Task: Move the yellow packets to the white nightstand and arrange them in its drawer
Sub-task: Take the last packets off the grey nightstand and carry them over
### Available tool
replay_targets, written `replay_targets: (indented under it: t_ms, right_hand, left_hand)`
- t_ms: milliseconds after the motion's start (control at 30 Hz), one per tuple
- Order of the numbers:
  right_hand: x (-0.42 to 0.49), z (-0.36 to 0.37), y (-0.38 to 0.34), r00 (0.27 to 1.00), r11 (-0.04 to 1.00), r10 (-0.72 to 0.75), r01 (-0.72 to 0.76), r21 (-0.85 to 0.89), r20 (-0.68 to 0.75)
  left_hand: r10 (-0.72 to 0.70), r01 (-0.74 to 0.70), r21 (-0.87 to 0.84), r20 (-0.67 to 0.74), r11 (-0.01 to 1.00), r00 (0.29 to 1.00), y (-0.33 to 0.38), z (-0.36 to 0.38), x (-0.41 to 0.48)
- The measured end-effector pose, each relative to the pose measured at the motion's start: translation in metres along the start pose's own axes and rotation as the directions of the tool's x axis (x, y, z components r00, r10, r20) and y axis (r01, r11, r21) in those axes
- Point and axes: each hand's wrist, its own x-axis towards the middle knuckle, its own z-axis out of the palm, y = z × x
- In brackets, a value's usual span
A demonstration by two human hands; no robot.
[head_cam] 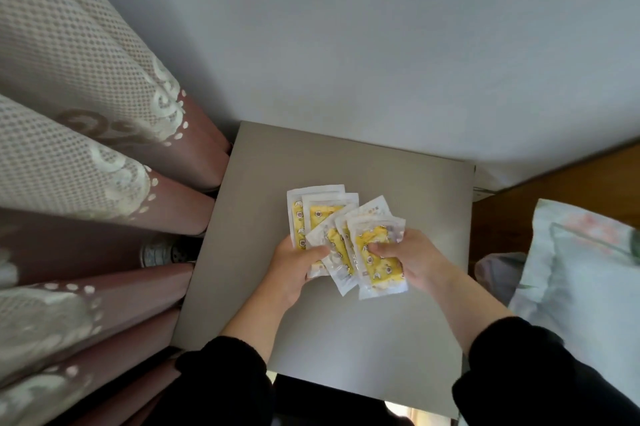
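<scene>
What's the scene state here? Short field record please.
surface: nightstand top, no drawer visible
items: yellow packets, fanned, overlapping
left hand: grips left part of fan
right hand: grips rightmost packet
left of nightstand: curtain
right: pillow
task stage: packets over the top, not yet in drawer

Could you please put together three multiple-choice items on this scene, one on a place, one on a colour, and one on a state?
1. Where are the yellow packets?
A. In an open drawer
B. Fanned out in both hands above the nightstand top
C. On the pillow

2. What colour are the sleeves?
A. Black
B. White
C. Red

3. What is the right hand doing?
A. Hanging open
B. Pulling the curtain
C. Closed in a grip on the packets

Answers: 1 B, the left hand and right hand hold them over the top. 2 A, both cuffs are black. 3 C, its thumb presses the front packet.
</scene>
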Motion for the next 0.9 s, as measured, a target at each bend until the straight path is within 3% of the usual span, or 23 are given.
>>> replay_targets:
  t_ms: [267,367,600,900]
  right_hand:
    - [-0.016,-0.01,0.009,0.986,0.991,0.028,-0.049,0.123,0.164]
    - [-0.021,-0.018,0.01,0.99,0.99,0.018,-0.037,0.136,0.143]
    - [-0.048,-0.018,0.013,0.98,0.996,0.005,-0.022,0.082,0.199]
    - [-0.13,-0.008,0.036,0.971,0.991,0.0,-0.032,0.128,0.237]
  left_hand:
    - [0.009,-0.007,-0.159,0.015,0.987,1.0,-0.011,0.01,-0.016]
    - [0.017,-0.016,-0.206,0.004,0.978,1.0,-0.016,0.016,-0.023]
    - [0.142,-0.148,-0.06,-0.099,0.987,0.985,-0.02,0.045,-0.043]
    - [0.139,-0.139,-0.021,0.02,0.99,0.99,-0.011,0.026,-0.131]
